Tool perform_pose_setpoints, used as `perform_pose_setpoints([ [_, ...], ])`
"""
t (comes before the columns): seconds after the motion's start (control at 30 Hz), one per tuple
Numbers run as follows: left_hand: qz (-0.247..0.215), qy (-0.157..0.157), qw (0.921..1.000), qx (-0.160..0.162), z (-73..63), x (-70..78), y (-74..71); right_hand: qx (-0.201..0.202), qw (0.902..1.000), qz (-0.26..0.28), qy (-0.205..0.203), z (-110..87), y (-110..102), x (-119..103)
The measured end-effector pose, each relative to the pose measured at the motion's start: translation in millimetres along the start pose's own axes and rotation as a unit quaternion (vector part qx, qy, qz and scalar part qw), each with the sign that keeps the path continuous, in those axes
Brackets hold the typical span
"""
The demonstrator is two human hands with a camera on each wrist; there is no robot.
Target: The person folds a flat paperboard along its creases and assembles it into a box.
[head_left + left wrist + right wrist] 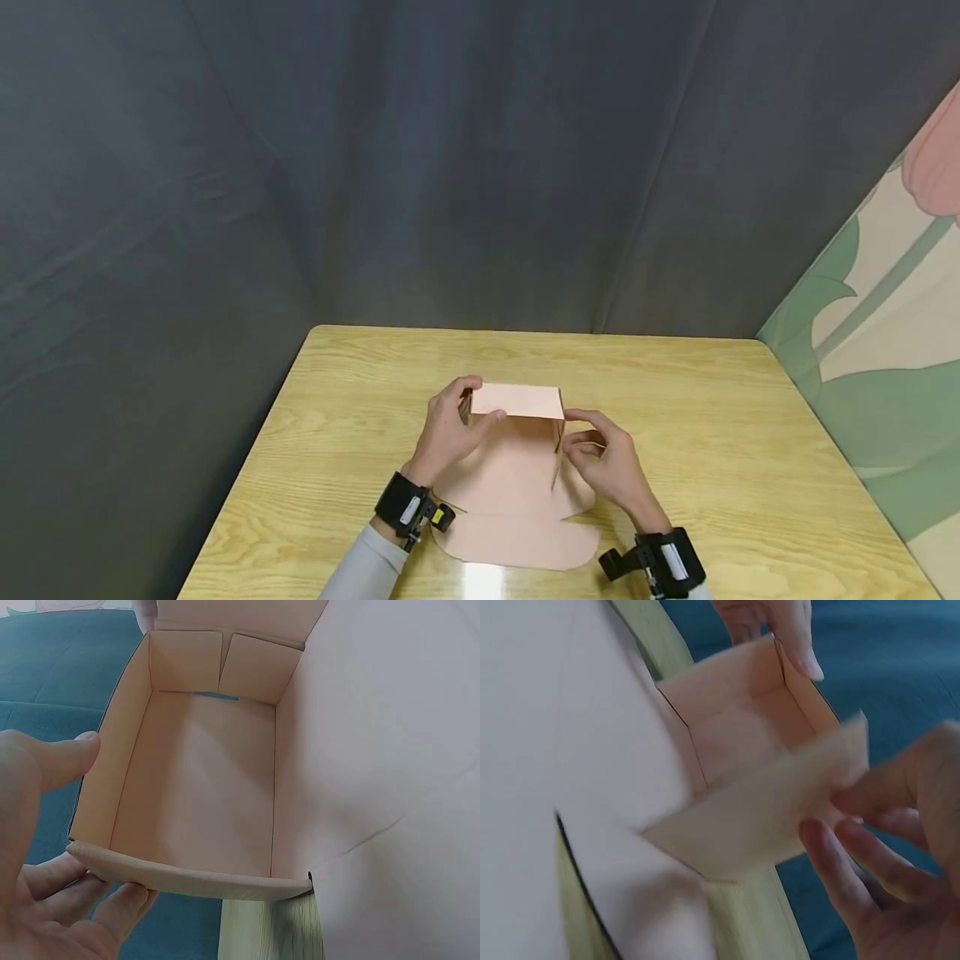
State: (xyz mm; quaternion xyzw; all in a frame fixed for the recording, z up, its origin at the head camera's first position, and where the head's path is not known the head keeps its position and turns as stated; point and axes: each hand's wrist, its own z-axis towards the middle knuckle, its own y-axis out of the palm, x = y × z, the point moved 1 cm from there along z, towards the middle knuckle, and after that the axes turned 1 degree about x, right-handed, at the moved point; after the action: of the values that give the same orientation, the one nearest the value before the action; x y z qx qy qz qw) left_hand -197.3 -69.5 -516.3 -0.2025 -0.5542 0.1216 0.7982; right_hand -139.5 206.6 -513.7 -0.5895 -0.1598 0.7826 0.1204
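Note:
A partly folded pale pink cardboard box (517, 400) stands with its open side toward me. Its long lid panel (510, 537) spreads over the table toward the near edge. My left hand (450, 429) grips the box at its left end, with the thumb on the top wall (112, 772) and fingers along the end wall (187, 881). At the other end, my right hand (607, 458) touches a loose end flap (757, 814) with its fingertips. The flap stands out from the box in the right wrist view.
The wooden table (315, 500) carries the box and its panel. Dark curtains (480, 167) hang behind and to the left of it. A flower-patterned cloth (885, 358) covers the right side. Each wrist wears a black camera mount (667, 562).

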Motion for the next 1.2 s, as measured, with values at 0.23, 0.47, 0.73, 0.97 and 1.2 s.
perform_pose_setpoints([
  [0.23,0.001,0.001,0.9999,-0.010,-1.9,-0.1,-1.9,-0.077,0.9969,0.014,-0.006,6.7,-7,5],
  [0.47,-0.002,0.002,0.9999,-0.011,-2.9,-2.0,1.7,-0.060,0.9974,-0.020,-0.034,12.6,-2,10],
  [0.73,0.001,0.011,0.9999,-0.009,0.9,-2.3,-0.9,-0.026,0.9943,-0.092,-0.047,24.0,3,15],
  [0.97,0.008,0.015,0.9998,-0.010,1.4,-1.9,0.5,-0.022,0.9947,-0.093,-0.037,29.1,5,16],
  [1.2,0.015,0.022,0.9996,-0.005,1.8,0.3,-0.2,-0.016,0.9949,-0.093,-0.035,32.7,8,17],
])
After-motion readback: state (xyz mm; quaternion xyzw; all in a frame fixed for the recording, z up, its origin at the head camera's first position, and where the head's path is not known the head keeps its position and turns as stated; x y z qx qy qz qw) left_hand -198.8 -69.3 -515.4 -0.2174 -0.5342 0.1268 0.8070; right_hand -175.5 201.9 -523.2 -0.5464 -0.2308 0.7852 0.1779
